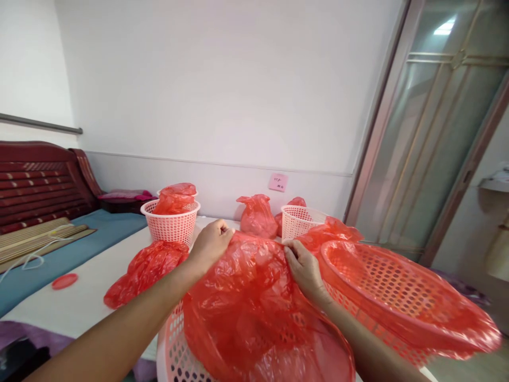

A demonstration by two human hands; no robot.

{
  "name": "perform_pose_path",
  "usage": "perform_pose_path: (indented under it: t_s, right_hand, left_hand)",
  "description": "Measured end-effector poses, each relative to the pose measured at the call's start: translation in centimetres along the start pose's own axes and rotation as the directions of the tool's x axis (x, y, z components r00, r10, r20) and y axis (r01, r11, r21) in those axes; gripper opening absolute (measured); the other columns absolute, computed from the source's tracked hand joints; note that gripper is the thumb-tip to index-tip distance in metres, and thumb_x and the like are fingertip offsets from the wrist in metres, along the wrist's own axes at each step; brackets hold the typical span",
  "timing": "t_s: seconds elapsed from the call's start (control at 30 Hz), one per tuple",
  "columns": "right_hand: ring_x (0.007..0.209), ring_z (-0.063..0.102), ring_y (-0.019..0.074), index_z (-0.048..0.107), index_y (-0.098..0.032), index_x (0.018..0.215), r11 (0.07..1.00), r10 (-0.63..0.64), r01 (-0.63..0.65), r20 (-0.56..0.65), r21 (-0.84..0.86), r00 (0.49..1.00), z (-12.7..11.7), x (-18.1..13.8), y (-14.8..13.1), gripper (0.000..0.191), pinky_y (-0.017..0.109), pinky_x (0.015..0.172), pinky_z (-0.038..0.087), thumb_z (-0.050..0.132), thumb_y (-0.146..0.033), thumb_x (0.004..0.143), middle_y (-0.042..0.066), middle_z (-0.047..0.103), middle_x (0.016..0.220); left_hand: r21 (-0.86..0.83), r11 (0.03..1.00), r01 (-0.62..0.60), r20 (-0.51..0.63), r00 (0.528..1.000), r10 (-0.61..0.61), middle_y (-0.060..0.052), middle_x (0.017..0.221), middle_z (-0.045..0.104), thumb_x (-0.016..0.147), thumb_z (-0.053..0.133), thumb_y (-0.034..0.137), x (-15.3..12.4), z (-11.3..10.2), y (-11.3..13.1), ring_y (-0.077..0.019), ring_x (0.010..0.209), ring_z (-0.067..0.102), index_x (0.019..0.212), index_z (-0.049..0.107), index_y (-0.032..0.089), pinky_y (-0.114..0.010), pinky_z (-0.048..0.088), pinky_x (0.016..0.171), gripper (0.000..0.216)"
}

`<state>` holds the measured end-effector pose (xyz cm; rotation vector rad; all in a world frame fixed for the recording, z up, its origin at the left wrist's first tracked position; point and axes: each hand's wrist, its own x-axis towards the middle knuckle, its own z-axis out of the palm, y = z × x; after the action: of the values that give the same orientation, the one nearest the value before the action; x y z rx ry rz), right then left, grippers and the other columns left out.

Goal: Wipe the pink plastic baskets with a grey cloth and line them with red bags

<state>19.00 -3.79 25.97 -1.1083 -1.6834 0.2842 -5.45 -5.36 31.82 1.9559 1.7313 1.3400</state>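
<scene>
My left hand (210, 245) and my right hand (304, 269) both pinch the upper edge of a red plastic bag (250, 302), fingers closed on the thin film. The bag hangs over a pale pink perforated basket (175, 345) close in front of me. At my right, a second basket (377, 286) wrapped in a red bag lies tilted, its opening toward me. A crumpled red bag (145, 270) lies on the white table (91, 297) by my left forearm.
Two upright pink baskets stand at the table's far side, one (170, 225) with a red bag in it, one (300, 220) near a tied red bag (257, 216). A red lid (64, 280) lies left. A wooden bench (35, 183) and a glass door (433, 148) flank the table.
</scene>
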Motion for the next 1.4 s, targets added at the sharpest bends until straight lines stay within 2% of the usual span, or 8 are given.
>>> perform_pose_path:
  t_s: [0.27,0.47,0.63,0.83,0.93,1.0,1.17,1.4]
  right_hand:
    - [0.071,0.058,0.0182,0.060,-0.021,0.100,0.993,0.056,-0.054,-0.014,0.100,0.998,0.5,0.5,1.2,0.026,0.028,0.067,0.042,0.045,-0.036,0.085,0.000,0.062,0.075]
    - [0.066,0.056,0.0171,0.062,-0.020,0.089,0.985,0.073,-0.083,0.069,0.152,0.995,0.6,2.3,2.5,0.029,0.028,0.062,0.044,0.046,-0.042,0.078,0.002,0.064,0.075]
    - [0.057,0.052,0.0149,0.063,-0.020,0.082,0.978,0.106,-0.122,0.097,0.170,0.990,1.2,4.1,3.9,0.027,0.027,0.056,0.041,0.050,-0.041,0.072,-0.001,0.059,0.064]
    - [0.062,0.057,0.0166,0.064,-0.018,0.082,0.959,0.171,-0.190,0.104,0.212,0.980,1.6,4.7,5.5,0.024,0.027,0.056,0.044,0.052,-0.037,0.071,0.003,0.066,0.072]
    - [0.065,0.059,0.0173,0.064,-0.018,0.083,0.949,0.203,-0.222,0.102,0.223,0.974,1.6,4.6,5.9,0.023,0.028,0.058,0.046,0.053,-0.035,0.072,0.004,0.068,0.076]
    - [0.063,0.059,0.0172,0.064,-0.019,0.082,0.944,0.221,-0.241,0.111,0.226,0.969,1.6,4.6,5.9,0.022,0.028,0.057,0.046,0.054,-0.035,0.072,0.003,0.067,0.073]
    - [0.059,0.059,0.0173,0.063,-0.020,0.082,0.929,0.249,-0.278,0.141,0.246,0.958,1.5,4.6,5.6,0.021,0.028,0.056,0.046,0.055,-0.037,0.073,0.002,0.067,0.069]
    - [0.062,0.061,0.0182,0.065,-0.019,0.084,0.916,0.292,-0.316,0.129,0.249,0.948,1.4,4.3,5.9,0.021,0.029,0.056,0.046,0.056,-0.035,0.072,0.003,0.069,0.072]
  left_hand:
    - [-0.074,0.987,0.144,0.076,0.987,-0.139,0.002,0.074,0.061,0.089,0.062,0.035,1.2,-0.3,-0.6,-0.0122,0.067,0.059,0.078,0.060,0.015,-0.029,0.050,0.065,0.023]
    - [-0.072,0.978,0.197,0.181,0.966,-0.182,0.002,0.073,0.061,0.090,0.062,0.035,2.5,-1.0,-1.5,-0.0115,0.065,0.059,0.079,0.061,0.014,-0.028,0.051,0.062,0.024]
    - [-0.091,0.970,0.223,0.163,0.965,-0.206,0.003,0.071,0.059,0.090,0.060,0.039,3.2,-2.0,-3.4,-0.0120,0.065,0.057,0.075,0.060,0.015,-0.029,0.049,0.063,0.029]
    - [-0.281,0.893,0.352,0.194,0.932,-0.307,0.004,0.064,0.055,0.090,0.055,0.045,1.4,-3.3,-7.1,-0.0112,0.056,0.052,0.071,0.056,0.017,-0.026,0.042,0.056,0.034]
    - [-0.379,0.818,0.433,0.255,0.898,-0.357,0.003,0.062,0.057,0.086,0.049,0.053,0.4,-3.8,-7.7,-0.0121,0.053,0.052,0.073,0.057,0.019,-0.026,0.038,0.051,0.038]
    - [-0.414,0.784,0.462,0.312,0.882,-0.354,0.001,0.067,0.062,0.080,0.054,0.058,-0.1,-4.2,-7.5,-0.0133,0.056,0.055,0.078,0.061,0.019,-0.026,0.040,0.054,0.039]
    - [-0.456,0.768,0.450,0.366,0.881,-0.299,0.001,0.067,0.062,0.068,0.072,0.047,-0.7,-5.1,-7.1,-0.0132,0.059,0.054,0.072,0.060,0.019,-0.025,0.040,0.057,0.031]
    - [-0.493,0.746,0.449,0.298,0.892,-0.340,0.004,0.060,0.054,0.071,0.069,0.038,-0.6,-4.3,-8.4,-0.0093,0.052,0.047,0.066,0.053,0.020,-0.021,0.034,0.048,0.024]
